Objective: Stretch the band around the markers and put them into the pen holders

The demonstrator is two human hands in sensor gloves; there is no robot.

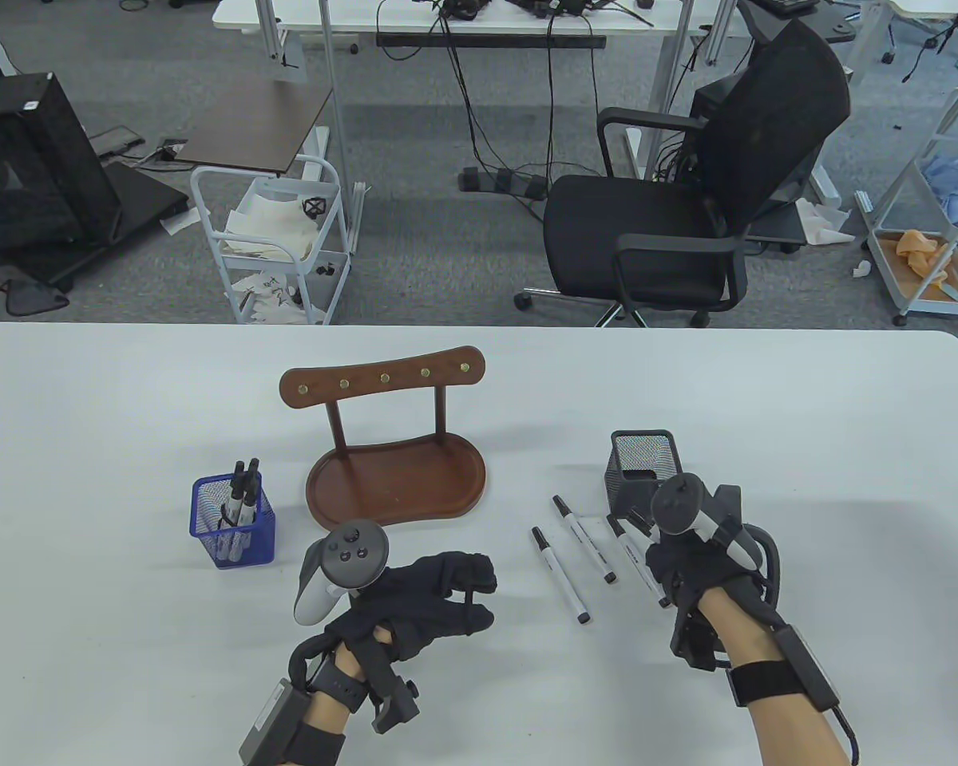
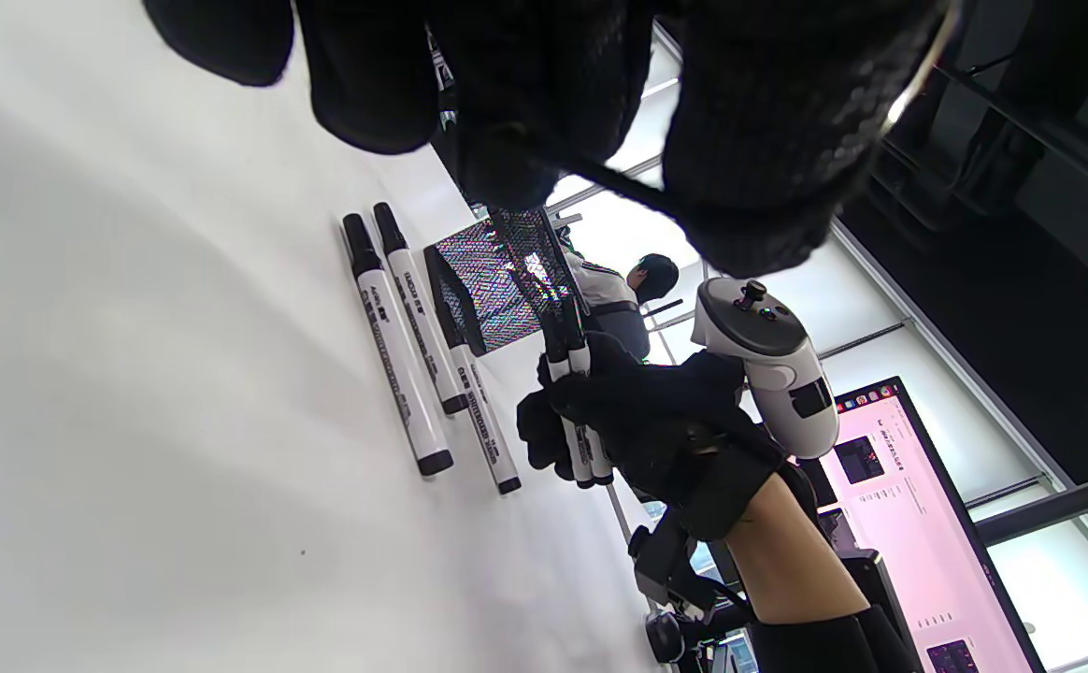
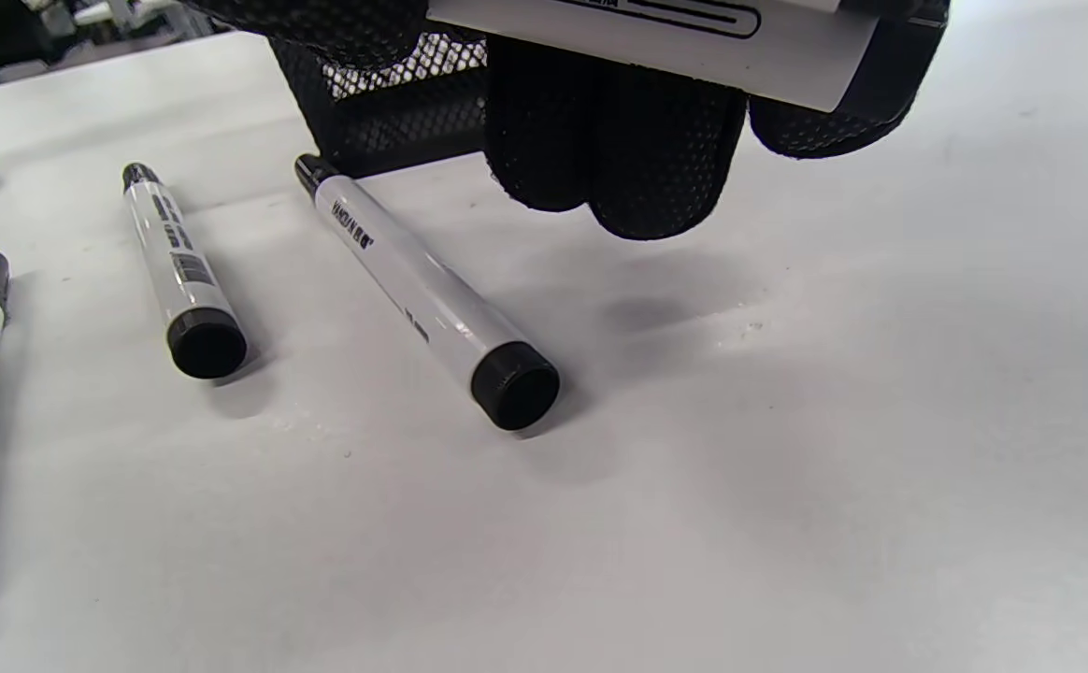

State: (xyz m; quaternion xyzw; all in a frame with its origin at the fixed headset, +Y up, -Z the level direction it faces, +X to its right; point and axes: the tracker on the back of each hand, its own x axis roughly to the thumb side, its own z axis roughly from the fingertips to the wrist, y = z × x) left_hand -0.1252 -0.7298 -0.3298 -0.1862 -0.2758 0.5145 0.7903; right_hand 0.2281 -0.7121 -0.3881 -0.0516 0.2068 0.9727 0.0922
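My right hand (image 1: 661, 558) grips two white markers with black caps (image 2: 574, 439) just in front of the black mesh pen holder (image 1: 643, 471); one held marker (image 3: 656, 47) crosses the top of the right wrist view. Three more markers lie loose on the table: one beside that hand (image 1: 637, 558), one in the middle (image 1: 584, 538) and one on the left (image 1: 560, 574). My left hand (image 1: 455, 594) hovers left of them, fingers curled, with a thin black band (image 2: 600, 173) stretched between its fingers. At the left stands a blue mesh holder (image 1: 231, 523) with several markers in it.
A brown wooden stand with a tray base (image 1: 399, 479) sits behind the hands at mid-table. A black office chair (image 1: 686, 199) and a white cart (image 1: 275, 239) stand on the floor beyond the table's far edge.
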